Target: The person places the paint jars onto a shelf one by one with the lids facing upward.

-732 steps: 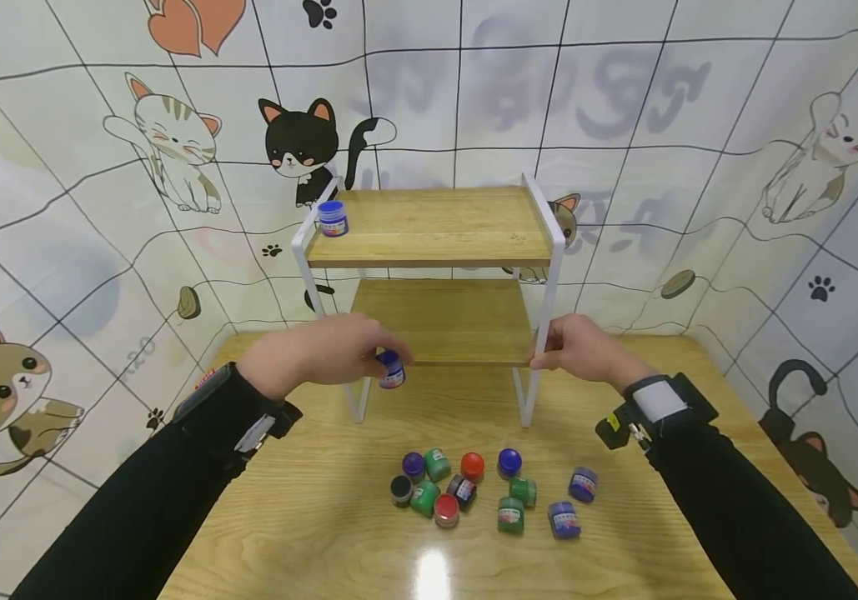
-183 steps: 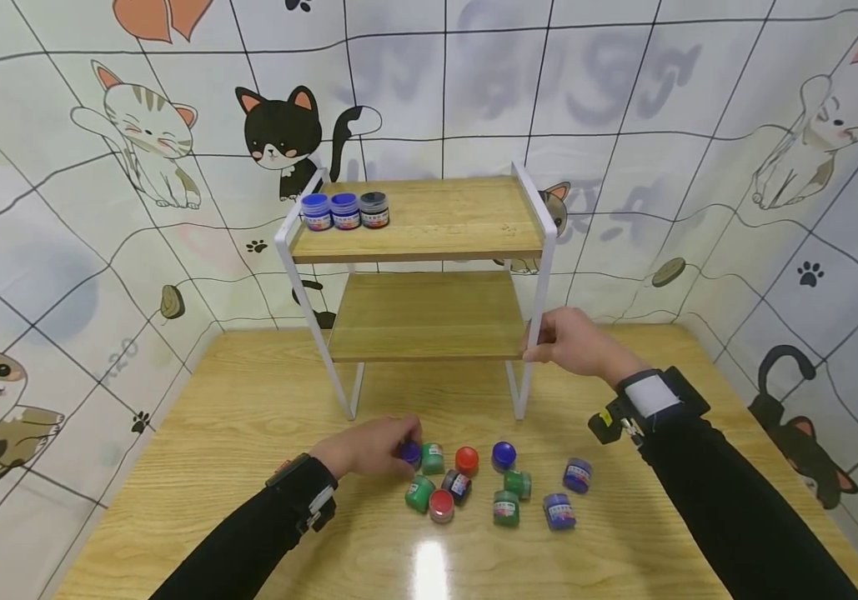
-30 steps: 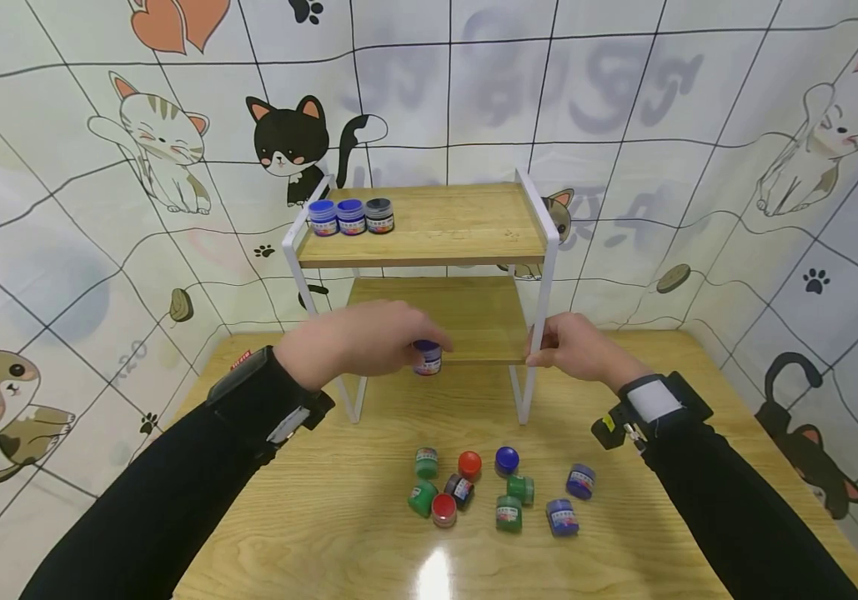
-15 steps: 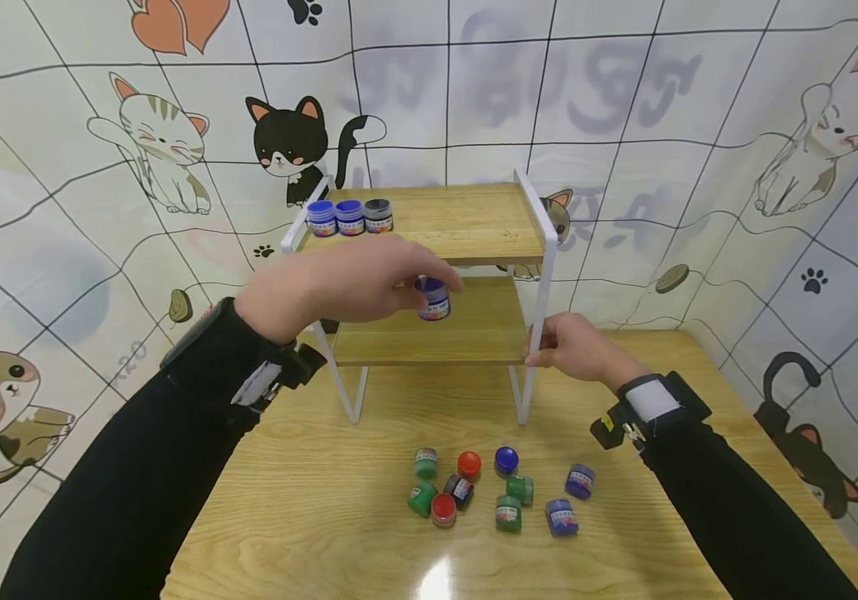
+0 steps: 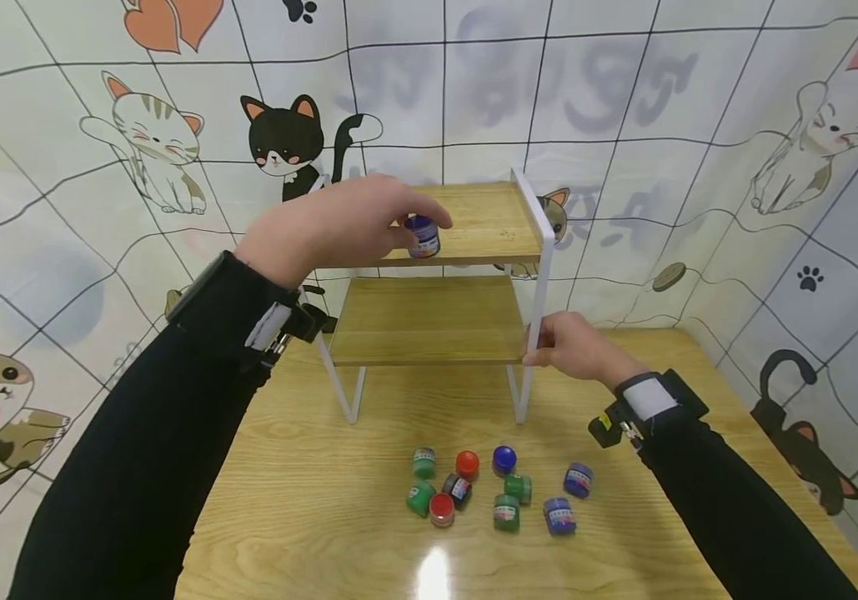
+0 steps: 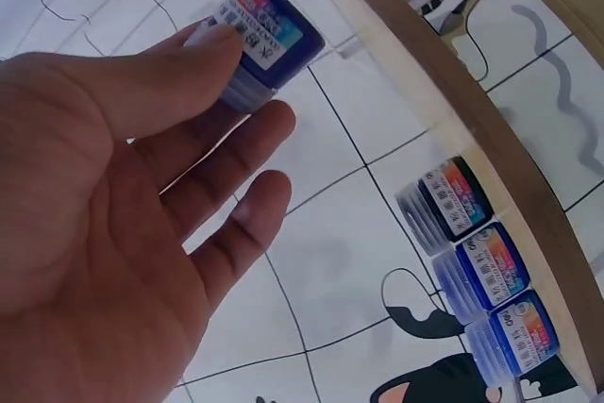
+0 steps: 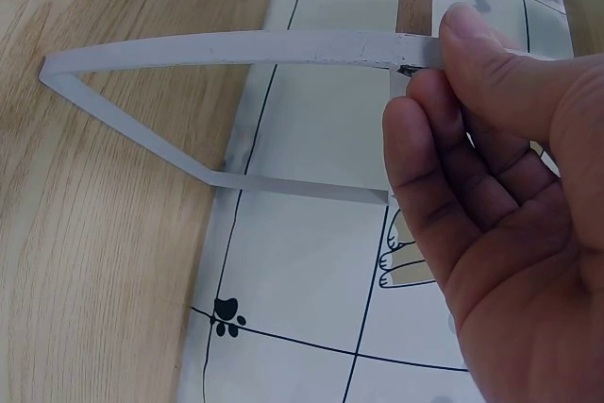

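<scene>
My left hand (image 5: 349,221) pinches a small dark blue paint jar (image 5: 424,237) between thumb and fingers, in front of the upper board (image 5: 489,221) of a two-tier shelf. In the left wrist view the label of this paint jar (image 6: 274,30) faces the camera. That view also shows a black paint jar (image 6: 458,197) and two blue ones (image 6: 494,266) in a row on the upper board; in the head view my left hand hides them. My right hand (image 5: 579,346) holds the shelf's white right leg (image 5: 539,304) at the lower board's height, thumb and fingers on the metal (image 7: 236,49).
On the wooden table (image 5: 286,500) lie several paint jars: green (image 5: 506,512), red (image 5: 441,509), black (image 5: 457,490) and blue (image 5: 559,517), some upright, some tipped over. The lower board (image 5: 429,321) sits beneath the upper one. A cat-patterned cloth (image 5: 609,100) surrounds the table.
Since 24 seconds ago, a second blue jar and a black jar have joined the upper board. My left hand took another jar from the table and has raised it to that board. My right hand stays put.
</scene>
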`<move>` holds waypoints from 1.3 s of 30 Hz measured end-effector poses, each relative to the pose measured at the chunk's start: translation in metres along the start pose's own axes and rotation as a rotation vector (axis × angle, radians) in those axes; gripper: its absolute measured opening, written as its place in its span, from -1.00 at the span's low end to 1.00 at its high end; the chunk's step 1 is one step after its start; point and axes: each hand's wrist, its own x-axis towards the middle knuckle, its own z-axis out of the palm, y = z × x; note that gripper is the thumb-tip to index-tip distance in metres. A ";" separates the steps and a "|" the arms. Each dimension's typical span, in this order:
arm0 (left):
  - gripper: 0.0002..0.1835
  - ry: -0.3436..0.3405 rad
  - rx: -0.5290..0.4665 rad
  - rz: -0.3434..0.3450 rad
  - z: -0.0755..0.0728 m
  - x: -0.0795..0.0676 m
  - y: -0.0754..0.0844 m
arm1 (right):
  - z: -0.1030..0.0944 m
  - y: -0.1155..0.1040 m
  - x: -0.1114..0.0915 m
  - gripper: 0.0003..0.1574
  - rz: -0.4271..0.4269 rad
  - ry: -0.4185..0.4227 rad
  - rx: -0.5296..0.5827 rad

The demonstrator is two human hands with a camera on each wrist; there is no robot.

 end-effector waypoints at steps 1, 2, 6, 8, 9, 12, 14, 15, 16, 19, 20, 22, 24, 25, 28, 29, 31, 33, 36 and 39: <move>-0.57 0.004 0.011 -0.009 -0.001 0.002 -0.002 | 0.000 0.000 0.000 -0.94 -0.004 0.000 -0.003; -0.56 0.004 0.017 -0.020 -0.001 0.005 -0.004 | 0.000 0.000 0.000 -0.95 -0.007 0.002 -0.006; -0.54 0.011 0.056 -0.061 -0.003 0.014 -0.011 | 0.000 0.001 0.001 -0.95 -0.009 0.008 -0.022; -0.53 0.013 0.062 -0.079 -0.002 0.017 -0.015 | 0.000 0.001 0.001 -0.95 -0.005 0.009 -0.026; -0.53 0.015 0.063 -0.087 -0.002 0.019 -0.017 | 0.000 0.001 0.001 -0.95 -0.004 0.007 -0.026; -0.52 0.029 0.072 -0.102 0.000 0.024 -0.021 | 0.000 0.001 0.001 -0.95 -0.004 0.004 -0.026; -0.51 0.039 0.077 -0.113 0.001 0.028 -0.024 | 0.000 0.001 0.002 -0.95 -0.007 0.003 -0.022; -0.51 0.043 0.084 -0.115 0.002 0.030 -0.025 | 0.000 0.001 0.001 -0.96 -0.007 0.004 -0.022; -0.51 0.047 0.091 -0.117 0.003 0.031 -0.026 | 0.000 0.001 0.001 -0.96 -0.005 0.004 -0.022; -0.52 0.052 0.095 -0.127 0.006 0.037 -0.028 | 0.000 0.001 0.001 -0.96 -0.004 0.003 -0.018; -0.52 0.052 0.093 -0.127 0.007 0.038 -0.029 | 0.000 0.001 0.001 -0.96 -0.004 0.002 -0.016; -0.52 0.052 0.086 -0.129 0.008 0.041 -0.031 | 0.000 0.001 0.001 -0.96 -0.004 0.001 -0.016; -0.53 0.051 0.082 -0.123 0.009 0.044 -0.033 | 0.000 0.001 0.001 -0.96 -0.003 0.002 -0.014; -0.53 0.053 0.084 -0.119 0.009 0.045 -0.034 | 0.000 0.001 0.001 -0.96 -0.003 0.002 -0.014; -0.52 0.052 0.096 -0.115 0.011 0.047 -0.037 | 0.000 0.001 0.001 -0.95 -0.001 0.001 -0.011; -0.52 0.054 0.098 -0.120 0.011 0.047 -0.038 | 0.000 0.001 0.001 -0.95 0.000 0.002 -0.012; -0.52 0.059 0.102 -0.130 0.013 0.048 -0.040 | 0.000 0.000 0.001 -0.95 0.000 0.001 -0.014; -0.51 0.061 0.097 -0.146 0.014 0.048 -0.042 | -0.001 0.000 0.001 -0.95 0.003 0.000 -0.015; -0.51 0.057 0.088 -0.164 0.015 0.049 -0.044 | -0.001 0.000 0.001 -0.96 0.008 -0.002 -0.011; -0.50 0.048 0.078 -0.184 0.016 0.050 -0.045 | -0.001 0.001 0.001 -0.96 0.008 -0.003 -0.008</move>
